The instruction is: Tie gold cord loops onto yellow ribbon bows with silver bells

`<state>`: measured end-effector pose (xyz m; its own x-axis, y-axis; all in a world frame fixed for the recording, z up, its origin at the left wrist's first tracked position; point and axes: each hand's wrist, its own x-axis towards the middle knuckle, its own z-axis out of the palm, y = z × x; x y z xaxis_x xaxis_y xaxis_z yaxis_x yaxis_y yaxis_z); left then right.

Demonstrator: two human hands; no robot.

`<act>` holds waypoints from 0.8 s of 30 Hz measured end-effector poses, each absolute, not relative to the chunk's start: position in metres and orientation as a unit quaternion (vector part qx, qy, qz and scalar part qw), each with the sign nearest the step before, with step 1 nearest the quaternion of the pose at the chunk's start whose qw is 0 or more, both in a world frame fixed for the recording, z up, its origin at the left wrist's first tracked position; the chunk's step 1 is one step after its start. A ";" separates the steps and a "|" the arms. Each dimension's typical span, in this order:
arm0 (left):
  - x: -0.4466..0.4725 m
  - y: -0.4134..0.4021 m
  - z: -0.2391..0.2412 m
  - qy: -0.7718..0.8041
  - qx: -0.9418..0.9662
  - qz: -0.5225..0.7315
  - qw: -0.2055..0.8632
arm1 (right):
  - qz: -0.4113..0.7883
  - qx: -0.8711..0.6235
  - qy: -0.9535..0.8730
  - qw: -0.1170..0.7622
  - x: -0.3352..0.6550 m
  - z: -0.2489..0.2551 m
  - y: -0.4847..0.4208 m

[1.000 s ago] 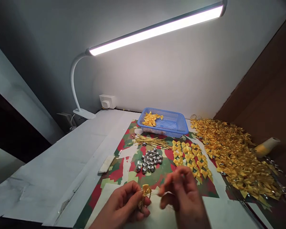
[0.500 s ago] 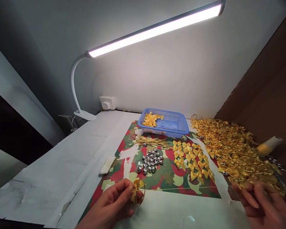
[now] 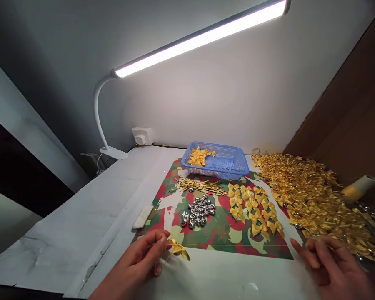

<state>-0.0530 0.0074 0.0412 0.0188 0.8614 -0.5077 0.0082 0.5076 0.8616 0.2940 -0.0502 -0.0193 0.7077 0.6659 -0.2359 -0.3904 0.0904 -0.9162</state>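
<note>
Bow (image 3: 177,248) now lies lower at the counter (image 3: 81,221), pinched in your left hand (image 3: 137,266) fingers; gold thread (image 3: 237,245) has been drawn taut to your right hand (image 3: 334,266), fingers closed on it beside the finished pile (image 3: 315,200). Knot appears tightened.

A small craft workstation: a clamp lamp (image 3: 187,41) lights a paper-covered counter (image 3: 81,233) stocked with heaped yellow bows (image 3: 315,200), silver bells (image 3: 200,210) and a blue basket (image 3: 218,160).

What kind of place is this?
Likely a small craft-assembly bench: a clamp lamp over heaps of yellow bows, silver bells and gold cords on patterned paper.
</note>
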 end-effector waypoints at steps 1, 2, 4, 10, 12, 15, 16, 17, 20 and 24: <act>-0.054 0.008 0.042 0.608 0.362 0.347 0.615 | 0.371 -0.576 -0.113 0.720 0.294 -0.021 -0.050; -0.055 0.009 0.042 0.604 0.368 0.346 0.616 | 0.377 -0.583 -0.114 0.711 0.294 -0.022 -0.050; -0.055 0.010 0.041 0.588 0.377 0.339 0.630 | 0.380 -0.591 -0.137 0.698 0.297 -0.026 -0.051; -0.054 0.012 0.037 0.550 0.389 0.304 0.673 | 0.337 -0.603 -0.152 0.707 0.308 -0.038 -0.056; -0.054 0.013 0.039 0.553 0.413 0.280 0.667 | 0.321 -0.598 -0.166 0.716 0.312 -0.042 -0.060; -0.053 0.013 0.044 0.559 0.476 0.245 0.633 | 0.278 -0.603 -0.172 0.728 0.315 -0.045 -0.065; -0.052 0.012 0.045 0.559 0.500 0.232 0.619 | 0.260 -0.603 -0.177 0.733 0.314 -0.043 -0.066; -0.051 0.011 0.047 0.560 0.526 0.215 0.603 | 0.245 -0.601 -0.185 0.738 0.313 -0.040 -0.067; -0.050 0.008 0.048 0.577 0.586 0.158 0.547 | 0.206 -0.587 -0.214 0.753 0.308 -0.026 -0.068; -0.052 0.006 0.044 0.603 0.621 0.121 0.486 | 0.207 -0.581 -0.234 0.752 0.306 -0.015 -0.069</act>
<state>-0.0521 0.0062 0.0436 0.2441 0.8664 -0.4357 0.6319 0.1987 0.7492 0.3056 -0.0689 -0.0152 0.8045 0.5831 0.1124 -0.0385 0.2402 -0.9700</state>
